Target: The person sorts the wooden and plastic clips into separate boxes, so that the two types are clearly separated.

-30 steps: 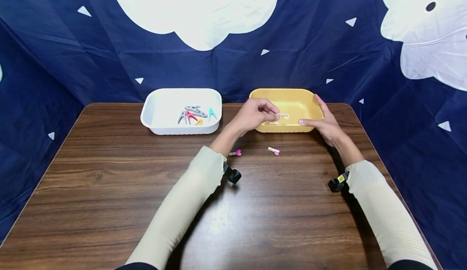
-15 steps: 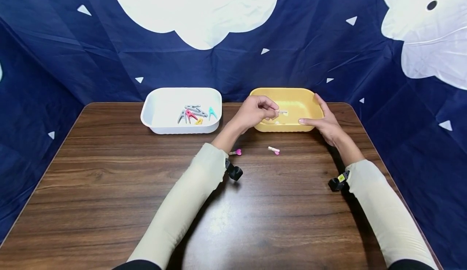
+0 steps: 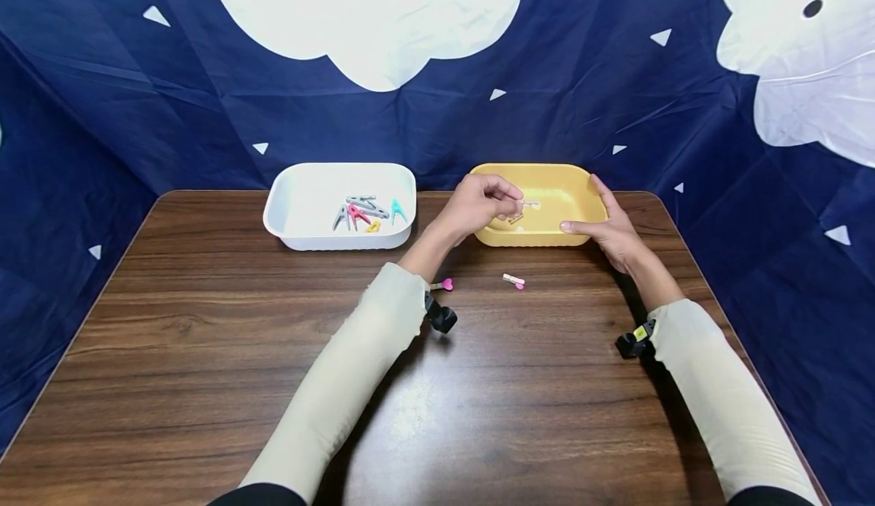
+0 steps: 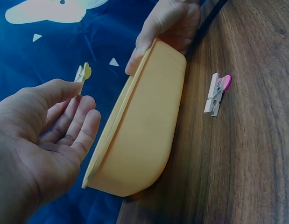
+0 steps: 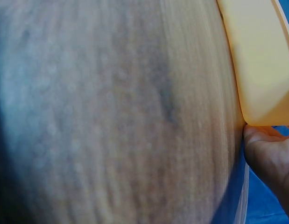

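Observation:
My left hand (image 3: 478, 203) is above the left part of the yellow bin (image 3: 547, 238), pinching a small wooden clothespin (image 4: 81, 74) between thumb and fingertips. A yellow decoration on that clothespin shows in the left wrist view. Inside the bin, partly hidden by the left hand, lie small pale pieces (image 3: 517, 219) too small to make out fully. My right hand (image 3: 614, 232) grips the bin's right end, thumb over the front rim and fingers along the side. On the table in front of the bin lies a wooden clothespin with a pink heart (image 3: 513, 281).
Another pink-heart clothespin (image 3: 443, 285) lies beside the left wrist, partly covered by it. To the left stands a white bin (image 3: 294, 240) holding several plastic clothespins (image 3: 369, 210) in grey, red, yellow and teal. A dark blue curtain (image 3: 437, 134) hangs behind the wooden table (image 3: 205, 324).
My left hand has risen slightly away from me, with the clothespin still pinched. More of the pieces inside the yellow bin show below it. The right hand keeps its grip.

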`<state>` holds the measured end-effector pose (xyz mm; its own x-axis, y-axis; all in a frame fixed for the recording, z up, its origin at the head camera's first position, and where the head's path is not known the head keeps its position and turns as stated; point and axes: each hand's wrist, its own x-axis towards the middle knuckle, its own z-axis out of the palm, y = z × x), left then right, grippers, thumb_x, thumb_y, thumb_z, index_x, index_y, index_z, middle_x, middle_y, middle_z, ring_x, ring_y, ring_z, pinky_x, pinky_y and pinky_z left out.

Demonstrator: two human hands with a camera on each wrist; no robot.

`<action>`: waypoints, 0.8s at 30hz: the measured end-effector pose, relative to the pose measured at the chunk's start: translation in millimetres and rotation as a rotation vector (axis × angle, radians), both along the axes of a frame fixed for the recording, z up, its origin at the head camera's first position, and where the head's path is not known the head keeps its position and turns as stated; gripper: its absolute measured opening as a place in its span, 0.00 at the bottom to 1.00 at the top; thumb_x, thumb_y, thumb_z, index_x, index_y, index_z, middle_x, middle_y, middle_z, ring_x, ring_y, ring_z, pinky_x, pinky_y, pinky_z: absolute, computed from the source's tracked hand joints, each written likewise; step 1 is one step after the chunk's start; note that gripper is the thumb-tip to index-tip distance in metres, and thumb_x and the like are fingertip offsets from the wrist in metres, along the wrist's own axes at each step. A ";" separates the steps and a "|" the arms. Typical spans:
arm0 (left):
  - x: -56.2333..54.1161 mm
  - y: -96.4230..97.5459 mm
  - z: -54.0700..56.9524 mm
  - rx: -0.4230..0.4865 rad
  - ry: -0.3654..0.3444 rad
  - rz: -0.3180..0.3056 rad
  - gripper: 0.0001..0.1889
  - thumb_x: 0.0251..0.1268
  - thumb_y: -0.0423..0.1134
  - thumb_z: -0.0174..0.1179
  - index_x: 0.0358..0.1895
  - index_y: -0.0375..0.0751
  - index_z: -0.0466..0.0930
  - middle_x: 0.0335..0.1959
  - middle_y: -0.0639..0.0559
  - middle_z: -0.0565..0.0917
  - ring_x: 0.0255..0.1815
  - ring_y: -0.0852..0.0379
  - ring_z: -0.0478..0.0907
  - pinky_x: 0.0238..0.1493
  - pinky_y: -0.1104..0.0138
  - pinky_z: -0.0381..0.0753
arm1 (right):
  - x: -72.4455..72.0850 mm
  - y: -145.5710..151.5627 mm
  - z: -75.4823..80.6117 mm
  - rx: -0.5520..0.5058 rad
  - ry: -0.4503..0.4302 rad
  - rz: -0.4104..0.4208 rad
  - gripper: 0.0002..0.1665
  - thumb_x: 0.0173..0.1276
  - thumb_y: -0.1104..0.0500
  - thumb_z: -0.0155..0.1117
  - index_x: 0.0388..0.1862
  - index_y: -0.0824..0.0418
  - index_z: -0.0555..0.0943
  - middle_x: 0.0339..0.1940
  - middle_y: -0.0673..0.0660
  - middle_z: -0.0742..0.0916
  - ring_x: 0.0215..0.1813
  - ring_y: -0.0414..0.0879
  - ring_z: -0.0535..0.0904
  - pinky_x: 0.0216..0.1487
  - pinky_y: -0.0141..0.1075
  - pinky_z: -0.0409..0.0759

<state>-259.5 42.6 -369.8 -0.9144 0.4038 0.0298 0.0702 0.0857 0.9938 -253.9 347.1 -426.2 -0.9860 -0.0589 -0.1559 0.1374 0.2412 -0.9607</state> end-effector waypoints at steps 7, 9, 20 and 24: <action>-2.3 4.2 1.2 0.001 0.007 0.028 0.06 0.74 0.25 0.73 0.49 0.28 0.92 0.35 0.49 0.92 0.33 0.62 0.85 0.46 0.62 0.89 | 0.6 0.2 -0.4 -0.002 0.003 -0.002 0.73 0.72 0.70 0.78 0.98 0.39 0.41 0.99 0.48 0.45 0.96 0.50 0.51 0.90 0.33 0.63; -2.9 5.5 0.4 0.019 -0.001 0.031 0.06 0.74 0.24 0.73 0.49 0.26 0.92 0.35 0.47 0.92 0.33 0.61 0.86 0.44 0.65 0.89 | 1.0 -0.1 -0.4 -0.004 0.004 -0.006 0.73 0.72 0.70 0.78 0.98 0.38 0.41 0.99 0.49 0.46 0.96 0.50 0.51 0.90 0.32 0.63; -6.4 9.6 -1.7 0.033 -0.005 0.082 0.06 0.72 0.25 0.74 0.48 0.26 0.94 0.36 0.42 0.94 0.34 0.50 0.88 0.40 0.67 0.90 | 1.9 -1.0 1.6 0.019 -0.001 -0.008 0.74 0.71 0.67 0.80 0.98 0.38 0.41 0.99 0.50 0.46 0.96 0.50 0.51 0.94 0.39 0.59; -8.2 11.2 -0.9 0.028 0.000 0.121 0.07 0.73 0.27 0.75 0.49 0.27 0.93 0.39 0.40 0.95 0.32 0.58 0.87 0.42 0.66 0.91 | 1.8 -0.5 1.5 0.020 -0.004 -0.007 0.74 0.71 0.66 0.80 0.98 0.37 0.41 0.99 0.49 0.45 0.96 0.50 0.51 0.95 0.41 0.57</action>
